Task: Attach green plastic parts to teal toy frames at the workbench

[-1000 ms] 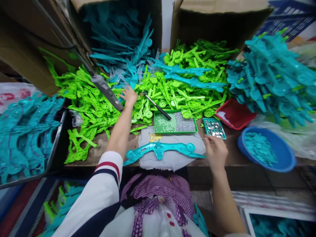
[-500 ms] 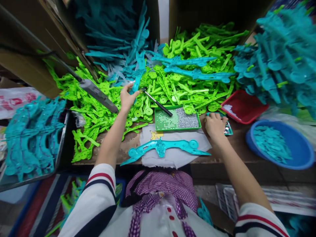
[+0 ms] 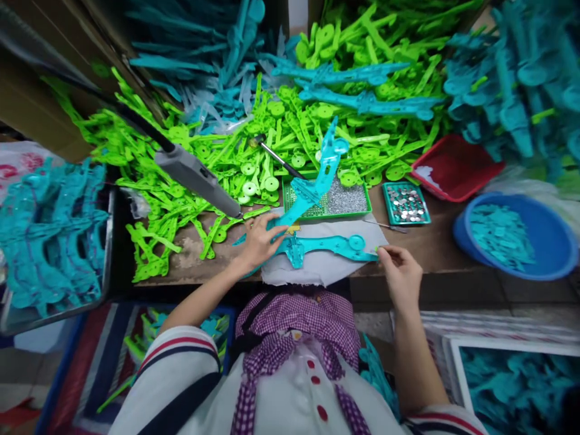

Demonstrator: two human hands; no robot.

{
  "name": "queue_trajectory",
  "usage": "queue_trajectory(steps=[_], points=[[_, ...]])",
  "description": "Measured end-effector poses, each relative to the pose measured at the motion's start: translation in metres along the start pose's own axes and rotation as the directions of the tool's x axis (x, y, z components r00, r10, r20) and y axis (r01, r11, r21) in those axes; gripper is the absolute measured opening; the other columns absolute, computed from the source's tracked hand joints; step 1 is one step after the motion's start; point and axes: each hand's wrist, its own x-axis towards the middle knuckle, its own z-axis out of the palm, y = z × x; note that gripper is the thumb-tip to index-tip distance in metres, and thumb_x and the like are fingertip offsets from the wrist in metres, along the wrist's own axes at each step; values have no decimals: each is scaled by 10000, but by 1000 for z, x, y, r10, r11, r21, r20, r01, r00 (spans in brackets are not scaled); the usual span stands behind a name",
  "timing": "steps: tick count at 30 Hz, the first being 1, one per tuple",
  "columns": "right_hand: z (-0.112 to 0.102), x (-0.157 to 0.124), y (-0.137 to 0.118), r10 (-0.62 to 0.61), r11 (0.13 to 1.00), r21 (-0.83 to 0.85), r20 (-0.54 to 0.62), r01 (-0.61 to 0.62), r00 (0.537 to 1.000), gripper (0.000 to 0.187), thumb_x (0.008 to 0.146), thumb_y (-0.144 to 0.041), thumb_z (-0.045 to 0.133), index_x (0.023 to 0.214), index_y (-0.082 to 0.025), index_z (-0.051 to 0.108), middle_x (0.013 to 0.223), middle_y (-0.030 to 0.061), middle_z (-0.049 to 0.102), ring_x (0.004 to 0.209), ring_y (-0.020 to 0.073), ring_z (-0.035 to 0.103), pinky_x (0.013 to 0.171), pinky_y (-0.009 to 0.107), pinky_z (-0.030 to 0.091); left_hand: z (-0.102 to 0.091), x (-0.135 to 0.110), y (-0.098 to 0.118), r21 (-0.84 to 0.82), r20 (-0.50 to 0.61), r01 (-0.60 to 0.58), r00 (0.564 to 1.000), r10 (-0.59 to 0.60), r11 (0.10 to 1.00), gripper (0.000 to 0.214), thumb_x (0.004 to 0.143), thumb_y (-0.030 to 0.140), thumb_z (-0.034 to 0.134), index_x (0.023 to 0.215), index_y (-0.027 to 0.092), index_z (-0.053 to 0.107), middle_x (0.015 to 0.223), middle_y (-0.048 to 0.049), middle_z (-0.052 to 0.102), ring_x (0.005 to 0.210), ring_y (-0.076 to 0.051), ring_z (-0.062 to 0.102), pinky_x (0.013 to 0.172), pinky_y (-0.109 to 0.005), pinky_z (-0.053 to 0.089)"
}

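Observation:
My left hand (image 3: 261,243) grips one end of a long turquoise plastic part (image 3: 327,169), which slants up and right over the green tray (image 3: 368,211). A second turquoise wing-shaped part (image 3: 324,244) lies flat on the grey cloth (image 3: 312,275), its left end partly hidden behind my left hand. My right hand (image 3: 401,273) is at that part's right tip, thumb and fingertips pinched together. A speck of green shows by the fingertips, but what they hold is too small to make out. The small teal tray (image 3: 406,203) of round metal pieces sits beyond that hand.
A grey electric screwdriver (image 3: 199,181) hangs at the left. Behind the green tray, a black-handled hammer (image 3: 276,156) rests on heaped lime-green parts (image 3: 212,151). At the right stand a red dish (image 3: 471,172) and a blue basin (image 3: 550,241) of turquoise pieces.
My left hand has drawn back from the pile with a long turquoise part, swinging it over the green tray. My right hand has left the small tray for the lying part's right tip.

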Motion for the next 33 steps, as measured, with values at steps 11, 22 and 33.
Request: queue_trajectory(steps=[11, 22, 33], points=[[12, 5, 16, -28, 988, -149, 58, 37, 998, 543, 771, -708, 652, 862, -174, 687, 811, 88, 719, 709, 194, 646, 724, 348, 548, 9, -34, 2, -40, 86, -92, 992, 95, 995, 207, 913, 290, 650, 1085, 326, 759, 1304, -117, 651, 1167, -307, 615, 1047, -588, 358], [4, 1, 13, -315, 827, -409, 230, 385, 921, 447, 946, -612, 524, 961, -193, 678, 944, 85, 720, 823, 204, 660, 769, 327, 484, -5, -47, 16, -43, 170, -97, 980, 103, 994, 681, 822, 482, 772, 1444, 351, 528, 1541, -158, 437, 1411, -423, 415, 1157, -668, 214], [12, 5, 23, -442, 782, -325, 313, 532, 841, 367, 995, -538, 481, 953, -211, 643, 888, 84, 707, 751, 206, 630, 726, 333, 489, 41, -5, 26, 48, 293, -143, 948, 123, 989, 569, 947, 482, 617, 1487, 343, 502, 1360, -122, 580, 1228, -323, 524, 958, -465, 489]])
